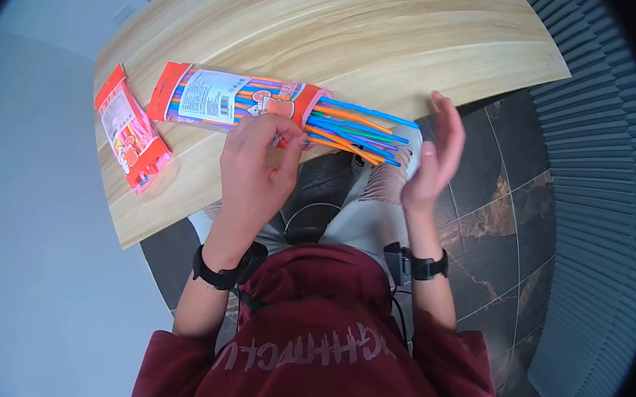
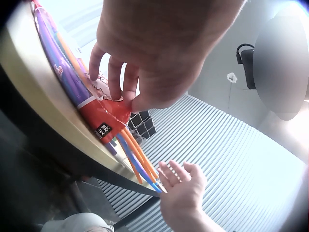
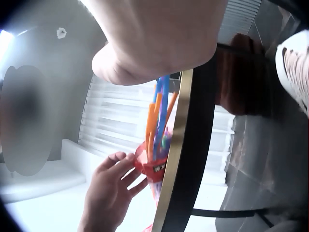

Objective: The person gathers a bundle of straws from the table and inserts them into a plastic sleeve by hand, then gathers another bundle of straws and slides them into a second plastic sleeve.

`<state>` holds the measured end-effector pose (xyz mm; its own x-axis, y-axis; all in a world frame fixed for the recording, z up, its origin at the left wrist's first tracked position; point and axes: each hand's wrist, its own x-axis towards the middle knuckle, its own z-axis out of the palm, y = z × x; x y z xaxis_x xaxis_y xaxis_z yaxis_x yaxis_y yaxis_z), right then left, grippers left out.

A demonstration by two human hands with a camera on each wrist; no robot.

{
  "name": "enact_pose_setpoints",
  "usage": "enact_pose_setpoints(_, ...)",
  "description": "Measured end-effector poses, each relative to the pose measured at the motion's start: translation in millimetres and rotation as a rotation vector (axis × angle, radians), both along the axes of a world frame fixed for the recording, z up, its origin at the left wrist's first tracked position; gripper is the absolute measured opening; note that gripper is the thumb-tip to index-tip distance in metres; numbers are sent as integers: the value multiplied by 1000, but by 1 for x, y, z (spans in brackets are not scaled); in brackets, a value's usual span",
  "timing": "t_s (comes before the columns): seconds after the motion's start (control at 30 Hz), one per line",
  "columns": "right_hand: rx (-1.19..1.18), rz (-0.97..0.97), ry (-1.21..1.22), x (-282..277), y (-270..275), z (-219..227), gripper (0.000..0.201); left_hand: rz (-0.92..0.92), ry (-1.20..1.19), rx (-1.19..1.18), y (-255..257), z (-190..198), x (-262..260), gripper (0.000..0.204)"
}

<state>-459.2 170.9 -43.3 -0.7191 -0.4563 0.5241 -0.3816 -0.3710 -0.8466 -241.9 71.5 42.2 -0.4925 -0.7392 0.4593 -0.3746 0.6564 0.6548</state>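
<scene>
A clear-and-red plastic bag [image 1: 209,96] of colourful straws lies on the wooden table, with a white barcode label on its face. From its open right end, orange, blue, green and purple straws [image 1: 351,134] stick out past the table's edge. My left hand [image 1: 254,166] pinches the bag's red band near that mouth between thumb and fingers, as the right wrist view also shows with the red band [image 3: 157,169]. To the right of the straw tips, my right hand [image 1: 438,160] is held up with fingers extended and nothing in it.
A second, smaller red-and-pink bag [image 1: 131,133] lies on the table's left part. The wooden table [image 1: 395,30] ends just in front of the lap. Dark floor tiles [image 1: 486,199] and a grey pleated curtain [image 1: 598,149] are at the right.
</scene>
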Motion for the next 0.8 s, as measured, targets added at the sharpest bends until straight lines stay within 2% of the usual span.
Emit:
enact_pose_setpoints(0.03, -18, 52, -14, 12, -8, -6, 78, -12, -11, -2, 1, -2, 1, 16)
enact_pose_setpoints(0.13, 44, 229, -38, 49, -12, 11, 86, -44, 25, 131, 5, -3, 1, 17)
enact_pose_setpoints(0.2, 52, 358, -52, 78, -19, 25, 87, -93, 22, 110, 9, -1, 1, 17)
enact_pose_setpoints(0.23, 120, 410, -20, 86, -22, 24, 98, -143, 19, 92, 12, -1, 2, 18)
enact_pose_setpoints(0.27, 121, 413, -19, 88, -24, 25, 98, -140, 20, 92, 12, 0, 3, 18)
enact_pose_setpoints(0.33, 159, 440, 225, 90, -27, 34, 89, -138, 42, 67, 11, 3, 7, 18)
enact_pose_setpoints(0.37, 107, 419, 173, 90, -25, 46, 79, -133, 42, 66, 9, 5, 11, 18)
enact_pose_setpoints(0.4, 105, 426, 174, 85, -22, 48, 79, -124, 47, 93, 6, 7, 17, 18)
enact_pose_setpoints(0.47, 183, 331, 371, 64, -10, 50, 63, -103, 54, 117, 0, 10, 29, 17)
enact_pose_setpoints(0.57, 316, 392, 321, 46, -10, 61, 60, -120, 25, 128, -8, 13, 51, 17)
enact_pose_setpoints(0.6, 320, 393, 328, 43, -13, 61, 60, -174, -1, 125, -11, 15, 58, 17)
enact_pose_setpoints(0.7, 272, 635, 528, 38, -29, 61, 84, -274, -20, 138, -19, 14, 73, 15)
enact_pose_setpoints(0.8, 302, 770, 580, 54, -46, 70, 81, -339, -65, 158, -20, 18, 92, 14)
